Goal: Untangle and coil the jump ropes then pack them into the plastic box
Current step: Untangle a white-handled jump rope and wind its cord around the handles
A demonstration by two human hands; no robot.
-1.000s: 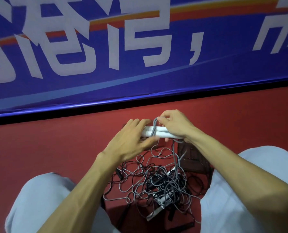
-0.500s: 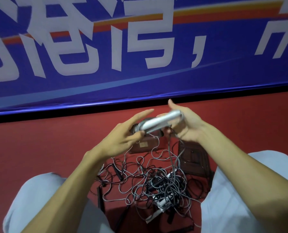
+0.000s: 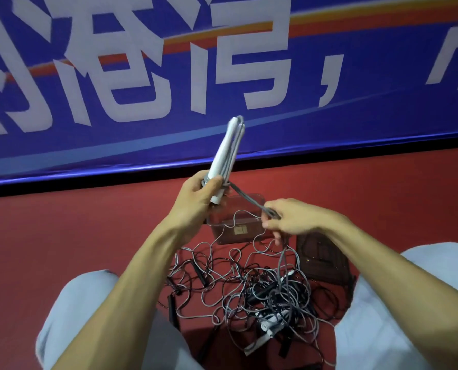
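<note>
Jump ropes (image 3: 262, 292): most are left heaped in knots on the floor (image 3: 89, 236) between the knees (image 3: 89, 303); 1 grey rope (image 3: 249, 200) is raised above them.
White handles (image 3: 223, 153): 2 appear to be stacked together and tilted up toward the banner (image 3: 142, 76), with cord laid in long loops along them.
Left hand (image 3: 198, 198): its grip is curled round the lower ends of the handles.
Right hand (image 3: 291, 218): its grip is pinched on a bundle of strands drawn taut from the handles' base.
Step in hand: judged to be the winding of the cord round the handles into a coil.
How it is done well: even tension should be held and each turn laid beside the last. Slack should be fed slowly, since the strand trailing into the heap is likely to snag.
Materials: the cord is thin, smooth and springy-looking, and curly loops are held in it. The handles are slim, tapered and of matt white plastic. Black handles (image 3: 197, 271) are seen in the heap.
Plastic box (image 3: 227, 233): clear and rectangular, stood on the floor just beyond the heap, below the hands. No coiled rope can be seen inside.
</note>
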